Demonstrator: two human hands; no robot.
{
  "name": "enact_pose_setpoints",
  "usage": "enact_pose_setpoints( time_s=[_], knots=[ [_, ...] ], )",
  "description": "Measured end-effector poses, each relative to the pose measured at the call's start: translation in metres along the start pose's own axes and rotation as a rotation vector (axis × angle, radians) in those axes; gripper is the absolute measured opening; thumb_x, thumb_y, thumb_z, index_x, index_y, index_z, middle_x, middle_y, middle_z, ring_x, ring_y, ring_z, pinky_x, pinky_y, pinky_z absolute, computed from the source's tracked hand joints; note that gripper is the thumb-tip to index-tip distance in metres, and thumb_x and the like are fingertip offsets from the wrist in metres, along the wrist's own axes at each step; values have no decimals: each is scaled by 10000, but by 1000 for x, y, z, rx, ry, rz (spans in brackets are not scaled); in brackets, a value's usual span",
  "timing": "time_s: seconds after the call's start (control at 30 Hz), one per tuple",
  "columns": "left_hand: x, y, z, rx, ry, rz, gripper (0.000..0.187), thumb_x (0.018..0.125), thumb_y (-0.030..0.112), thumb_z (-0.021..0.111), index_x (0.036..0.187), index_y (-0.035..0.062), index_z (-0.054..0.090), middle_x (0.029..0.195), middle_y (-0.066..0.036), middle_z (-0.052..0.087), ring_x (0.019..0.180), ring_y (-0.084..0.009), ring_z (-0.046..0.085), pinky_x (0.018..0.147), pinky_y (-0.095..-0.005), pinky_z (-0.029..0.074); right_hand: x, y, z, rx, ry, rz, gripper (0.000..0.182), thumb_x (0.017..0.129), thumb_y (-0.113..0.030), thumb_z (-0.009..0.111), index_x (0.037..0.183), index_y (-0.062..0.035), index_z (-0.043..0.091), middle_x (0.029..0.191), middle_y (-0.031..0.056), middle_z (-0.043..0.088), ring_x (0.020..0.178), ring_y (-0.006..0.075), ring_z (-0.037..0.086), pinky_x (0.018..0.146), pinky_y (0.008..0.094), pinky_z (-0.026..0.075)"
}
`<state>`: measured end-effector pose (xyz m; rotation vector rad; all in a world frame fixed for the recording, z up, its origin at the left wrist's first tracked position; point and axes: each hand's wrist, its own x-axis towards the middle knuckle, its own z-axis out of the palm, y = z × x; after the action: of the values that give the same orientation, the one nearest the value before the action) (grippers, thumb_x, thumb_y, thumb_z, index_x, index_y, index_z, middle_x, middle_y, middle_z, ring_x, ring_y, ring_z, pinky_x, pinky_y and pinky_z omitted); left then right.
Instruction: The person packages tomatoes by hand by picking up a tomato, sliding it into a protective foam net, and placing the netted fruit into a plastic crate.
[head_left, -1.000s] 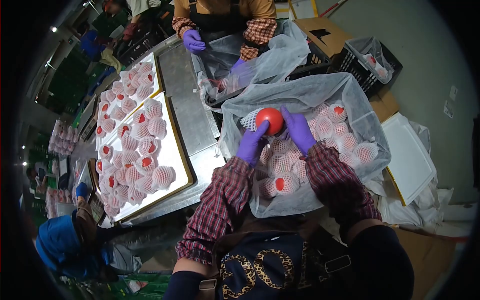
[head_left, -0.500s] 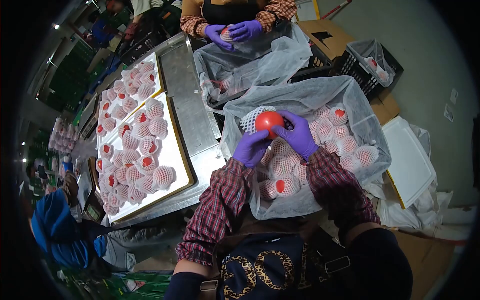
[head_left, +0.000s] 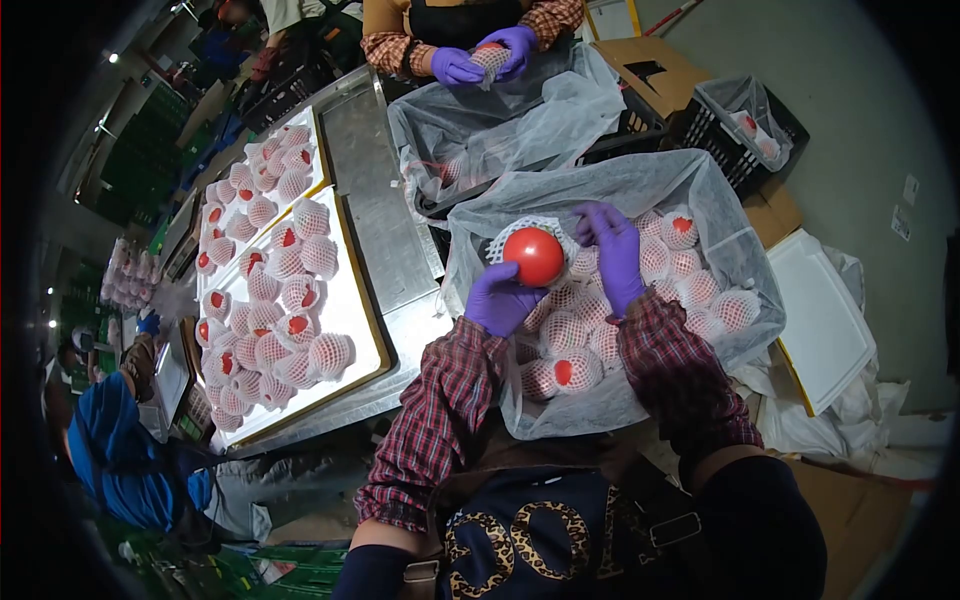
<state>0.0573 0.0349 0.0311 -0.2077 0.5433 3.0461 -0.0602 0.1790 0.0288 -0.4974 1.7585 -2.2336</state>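
My left hand (head_left: 503, 300), in a purple glove, is closed on a smooth red fruit (head_left: 534, 257) above the lined crate. White foam netting (head_left: 505, 236) sits around the fruit's far side. Just to the right, my right hand (head_left: 612, 250), also gloved in purple, is raised apart from the fruit with its fingers spread and nothing visible in them. Beneath both hands, net-wrapped fruits (head_left: 563, 330) fill the crate, whose pale liner (head_left: 740, 225) covers the rim.
Trays of net-wrapped fruits (head_left: 375, 350) lie on a metal table (head_left: 372, 160) at left. Across from me a co-worker's gloved hands (head_left: 487, 60) hold a netted fruit over another lined crate (head_left: 500, 135). A white lid (head_left: 822, 320) leans at right. A person in blue (head_left: 120, 455) is at lower left.
My right hand has come off the fruit and moved right and up, its fingers opening. The fruit has shifted slightly down-left in my left hand. The co-worker's hands have moved right.
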Motion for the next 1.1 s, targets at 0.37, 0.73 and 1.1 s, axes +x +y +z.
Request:
enact_pose_setpoints(
  time_s=[0.37, 0.73, 1.1],
  knots=[
    [0, 1, -4, 151, -10, -113, 617, 697, 144, 605, 1249, 14, 361, 1250, -160, 437, 1130, -317, 458, 970, -485, 356, -1, 6, 6, 203, -10, 373, 234, 797, -133, 611, 980, 11, 595, 916, 31, 603, 833, 84, 532, 741, 258, 442],
    [-32, 42, 23, 667, 174, 673, 629, 683, 54, 586, 1269, 48, 357, 1122, -92, 480, 1023, -171, 483, 889, -273, 398, -5, 14, -1, -534, -191, 17, 276, 839, -184, 555, 1031, 13, 585, 933, 126, 591, 826, 202, 580, 738, 275, 459],
    [-137, 165, -155, 2503, 1279, 460, 676, 647, 185, 633, 1277, 142, 392, 1343, -218, 278, 1215, -420, 292, 987, -461, 287, -28, 102, -70, -1194, -601, 53, 764, 645, -422, 702, 1267, -115, 381, 1199, 189, 435, 1087, 334, 457, 898, 407, 405]
  ],
)
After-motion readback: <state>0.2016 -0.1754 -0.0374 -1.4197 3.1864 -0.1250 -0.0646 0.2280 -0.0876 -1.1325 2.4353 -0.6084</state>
